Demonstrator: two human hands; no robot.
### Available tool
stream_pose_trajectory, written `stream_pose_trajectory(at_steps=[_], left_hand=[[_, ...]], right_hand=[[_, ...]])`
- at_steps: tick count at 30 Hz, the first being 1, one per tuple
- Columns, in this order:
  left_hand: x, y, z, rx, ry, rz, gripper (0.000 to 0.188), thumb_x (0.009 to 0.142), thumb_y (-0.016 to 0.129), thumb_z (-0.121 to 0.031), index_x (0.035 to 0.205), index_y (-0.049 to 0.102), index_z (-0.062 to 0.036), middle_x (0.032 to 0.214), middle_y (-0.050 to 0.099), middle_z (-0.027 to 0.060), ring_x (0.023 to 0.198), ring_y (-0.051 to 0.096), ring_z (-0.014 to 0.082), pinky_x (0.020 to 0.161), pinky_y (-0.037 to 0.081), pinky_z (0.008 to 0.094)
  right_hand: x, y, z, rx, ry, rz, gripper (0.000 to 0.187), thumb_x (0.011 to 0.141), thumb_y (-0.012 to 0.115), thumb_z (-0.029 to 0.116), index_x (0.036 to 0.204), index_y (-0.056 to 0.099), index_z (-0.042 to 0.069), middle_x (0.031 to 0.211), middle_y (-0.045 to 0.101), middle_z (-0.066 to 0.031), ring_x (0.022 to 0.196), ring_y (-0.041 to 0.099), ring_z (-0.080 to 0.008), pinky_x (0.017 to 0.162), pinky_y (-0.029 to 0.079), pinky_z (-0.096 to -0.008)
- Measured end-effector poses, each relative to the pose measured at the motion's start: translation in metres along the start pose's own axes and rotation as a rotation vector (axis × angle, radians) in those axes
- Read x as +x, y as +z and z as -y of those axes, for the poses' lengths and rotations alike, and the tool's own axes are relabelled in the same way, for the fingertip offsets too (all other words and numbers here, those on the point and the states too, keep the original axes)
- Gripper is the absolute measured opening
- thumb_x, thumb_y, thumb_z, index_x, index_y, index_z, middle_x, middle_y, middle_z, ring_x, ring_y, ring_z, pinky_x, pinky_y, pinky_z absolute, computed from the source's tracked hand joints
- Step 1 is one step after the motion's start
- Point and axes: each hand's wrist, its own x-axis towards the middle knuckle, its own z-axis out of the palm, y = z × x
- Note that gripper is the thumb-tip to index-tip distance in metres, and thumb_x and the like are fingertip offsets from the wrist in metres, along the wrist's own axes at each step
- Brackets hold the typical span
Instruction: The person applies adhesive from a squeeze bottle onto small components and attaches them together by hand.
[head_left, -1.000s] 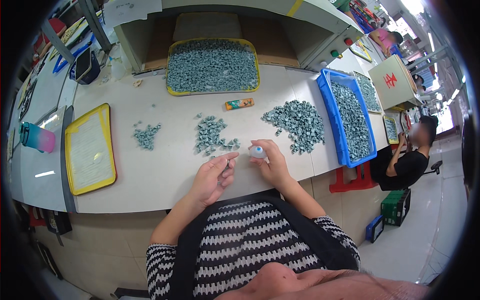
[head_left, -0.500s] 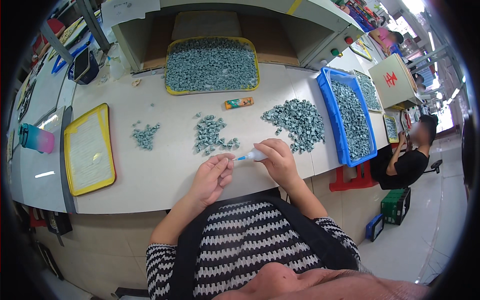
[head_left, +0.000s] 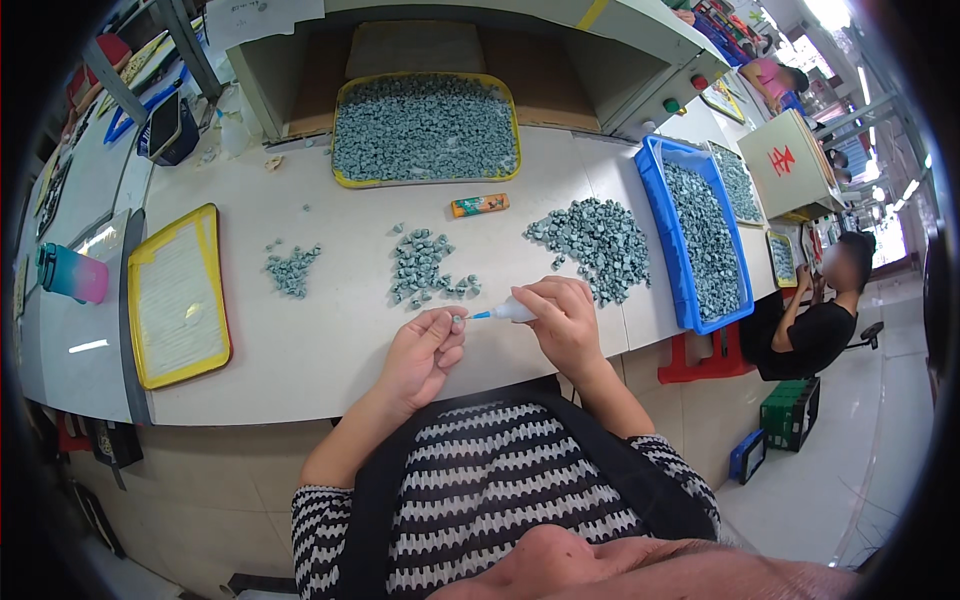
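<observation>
Pinching a small grey part [head_left: 457, 320] in your left hand [head_left: 425, 352], you hold it above the table's [head_left: 330, 340] near edge. Your right hand [head_left: 562, 320] grips a white bottle [head_left: 515, 311], its blue nozzle touching the part, near the middle pile [head_left: 425, 265].

Bright even light, sharp centre, fisheye-bent dark rim.

The small grey part [head_left: 457, 319] pinched in the left hand [head_left: 420, 355] is too tiny to identify; fingers cover most of it.
</observation>
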Motion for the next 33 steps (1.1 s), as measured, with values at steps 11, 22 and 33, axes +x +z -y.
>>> stream_pose_trajectory(at_steps=[11, 22, 33], left_hand=[[0.001, -0.001, 0.001, -0.009, 0.039, -0.023, 0.011, 0.091, 0.052, -0.007, 0.099, 0.055, -0.0008, 0.087, 0.056, 0.008, 0.058, 0.037, 0.0062, 0.05, 0.033, 0.0185], [0.001, 0.001, 0.002, 0.033, 0.038, -0.05, 0.01, 0.089, 0.055, -0.009, 0.095, 0.052, -0.0013, 0.084, 0.055, 0.0077, 0.057, 0.037, 0.0069, 0.048, 0.032, 0.0178], [-0.001, 0.002, 0.001, 0.097, 0.005, -0.078, 0.013, 0.09, 0.053, -0.013, 0.092, 0.05, -0.0011, 0.081, 0.052, 0.0062, 0.056, 0.036, 0.0067, 0.046, 0.03, 0.0179]], right_hand=[[0.006, -0.008, 0.004, -0.153, -0.058, -0.043, 0.042, 0.06, 0.065, 0.0, 0.099, 0.066, 0.016, 0.088, 0.06, 0.0007, 0.083, 0.057, -0.0185, 0.074, 0.038, -0.0312], [0.012, -0.015, 0.007, -0.231, -0.123, -0.054, 0.036, 0.065, 0.058, 0.009, 0.099, 0.067, 0.018, 0.092, 0.058, 0.0018, 0.085, 0.054, -0.0161, 0.075, 0.036, -0.0316], [0.023, -0.024, 0.013, -0.25, -0.206, -0.04, 0.031, 0.064, 0.059, 0.011, 0.093, 0.069, 0.017, 0.088, 0.06, 0.0023, 0.082, 0.056, -0.0159, 0.074, 0.035, -0.0298]])
